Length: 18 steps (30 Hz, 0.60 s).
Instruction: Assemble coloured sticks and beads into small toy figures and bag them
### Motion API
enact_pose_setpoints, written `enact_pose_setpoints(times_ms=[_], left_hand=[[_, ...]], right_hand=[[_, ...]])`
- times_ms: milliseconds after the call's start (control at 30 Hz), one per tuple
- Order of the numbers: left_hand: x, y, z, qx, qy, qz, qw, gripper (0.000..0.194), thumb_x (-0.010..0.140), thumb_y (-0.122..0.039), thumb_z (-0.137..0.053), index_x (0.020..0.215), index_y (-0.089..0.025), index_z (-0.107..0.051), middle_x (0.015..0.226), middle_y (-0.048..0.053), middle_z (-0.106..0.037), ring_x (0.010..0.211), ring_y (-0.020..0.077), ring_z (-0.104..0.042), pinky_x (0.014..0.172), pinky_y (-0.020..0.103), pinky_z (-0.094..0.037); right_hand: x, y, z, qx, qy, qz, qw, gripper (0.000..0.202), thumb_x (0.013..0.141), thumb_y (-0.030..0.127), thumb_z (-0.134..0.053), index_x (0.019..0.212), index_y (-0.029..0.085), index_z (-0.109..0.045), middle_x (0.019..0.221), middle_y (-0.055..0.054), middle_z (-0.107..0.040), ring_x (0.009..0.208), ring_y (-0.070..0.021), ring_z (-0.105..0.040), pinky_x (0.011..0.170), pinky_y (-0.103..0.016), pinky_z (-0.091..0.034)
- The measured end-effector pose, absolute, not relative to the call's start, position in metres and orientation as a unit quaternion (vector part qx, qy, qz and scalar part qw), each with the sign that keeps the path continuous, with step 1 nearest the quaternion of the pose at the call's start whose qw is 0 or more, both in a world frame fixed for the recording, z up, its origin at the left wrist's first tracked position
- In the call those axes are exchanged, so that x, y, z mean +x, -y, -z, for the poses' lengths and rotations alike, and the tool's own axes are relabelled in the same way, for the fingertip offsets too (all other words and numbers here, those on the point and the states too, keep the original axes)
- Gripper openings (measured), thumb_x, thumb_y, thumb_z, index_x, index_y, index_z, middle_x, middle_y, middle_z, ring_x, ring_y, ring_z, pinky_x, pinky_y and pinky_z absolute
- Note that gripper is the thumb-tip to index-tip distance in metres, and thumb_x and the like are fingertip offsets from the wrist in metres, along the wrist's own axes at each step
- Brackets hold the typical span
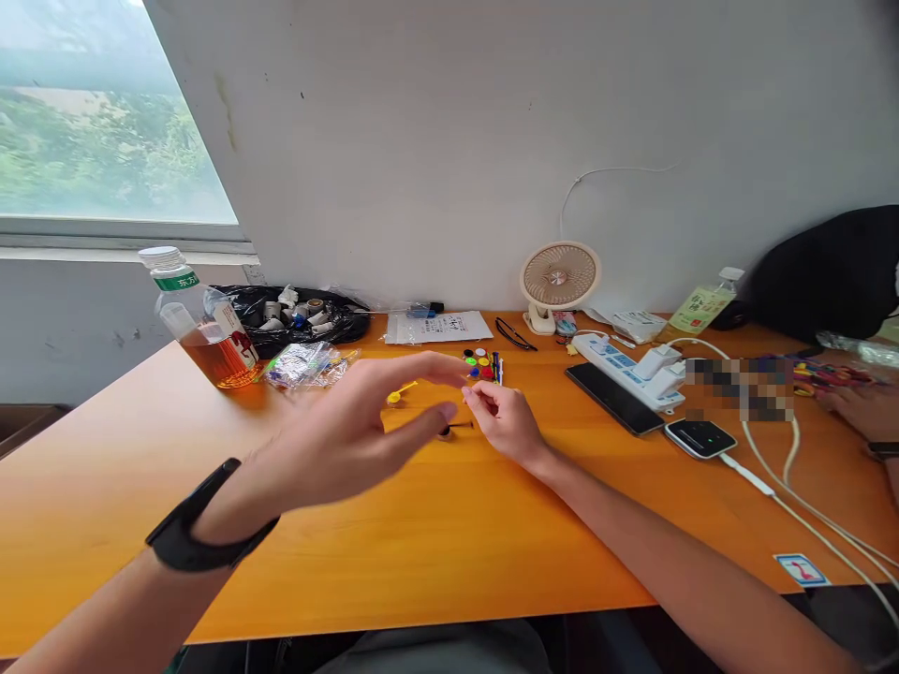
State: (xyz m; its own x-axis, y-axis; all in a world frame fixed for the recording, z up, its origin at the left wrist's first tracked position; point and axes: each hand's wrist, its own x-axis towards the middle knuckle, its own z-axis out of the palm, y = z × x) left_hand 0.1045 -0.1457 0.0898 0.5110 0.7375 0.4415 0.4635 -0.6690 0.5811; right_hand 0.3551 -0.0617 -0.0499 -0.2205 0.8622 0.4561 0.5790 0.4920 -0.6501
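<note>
My left hand (351, 431), with a black band at its wrist, is raised over the middle of the table, thumb and fingers apart and nothing between them. Just right of its fingertips, my right hand (506, 421) is closed in a pinch; whatever it may hold is too small to make out. Between and below the fingertips lies a small dark round piece (445, 433) with a thin stick beside it. A yellow piece (394, 398) rests behind my left hand. Several small coloured discs (472, 360) and short sticks (498, 368) lie behind my right hand.
A bottle of amber drink (217, 346), a clear plastic packet (305, 363) and a black bag (316, 318) stand at the left. Printed paper (439, 327) and a fan (560, 281) are at the back. A phone (614, 398), power strip (625, 372) and cables lie right, near another person's hand.
</note>
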Motion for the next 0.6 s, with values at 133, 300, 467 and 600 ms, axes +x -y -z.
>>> enact_pose_setpoints(times_ms=[133,300,467,600], left_hand=[[0.071,0.072,-0.038,0.847,-0.493,-0.196,0.029,0.050,0.106,-0.056,-0.052,0.139,-0.020,-0.065,0.123,0.013,-0.075,0.103,0.0306,-0.073,0.087,0.040,-0.057],[0.058,0.048,0.028,0.839,-0.529,-0.117,-0.046,0.050,0.102,-0.061,-0.056,0.127,-0.019,-0.067,0.105,0.013,-0.072,0.095,0.0321,-0.068,0.079,0.040,-0.053],[0.072,0.043,0.055,0.856,-0.474,-0.202,-0.041,0.038,0.110,-0.042,-0.045,0.134,-0.022,-0.066,0.116,0.014,-0.070,0.109,0.0309,-0.064,0.097,0.045,-0.051],[0.074,0.025,0.060,0.871,-0.437,-0.222,-0.010,0.043,0.110,-0.035,-0.043,0.147,-0.024,-0.061,0.136,0.012,-0.069,0.120,0.0309,-0.063,0.104,0.047,-0.051]], right_hand=[[0.349,0.069,0.048,-0.457,0.777,-0.187,0.389,0.039,0.105,0.048,-0.056,0.081,0.021,-0.067,0.058,0.004,-0.051,0.052,-0.0124,-0.047,0.056,-0.028,-0.031],[0.345,0.072,0.050,-0.436,0.786,-0.187,0.396,0.029,0.105,0.043,-0.058,0.087,0.022,-0.068,0.064,0.003,-0.058,0.058,-0.0134,-0.052,0.059,-0.028,-0.034],[0.342,0.072,0.055,-0.407,0.801,-0.188,0.397,0.021,0.105,0.035,-0.059,0.091,0.022,-0.068,0.075,0.000,-0.064,0.069,-0.0156,-0.058,0.066,-0.029,-0.040],[0.341,0.073,0.056,-0.391,0.815,-0.187,0.384,0.015,0.102,0.030,-0.063,0.091,0.022,-0.069,0.083,-0.001,-0.067,0.074,-0.0164,-0.059,0.070,-0.030,-0.042]])
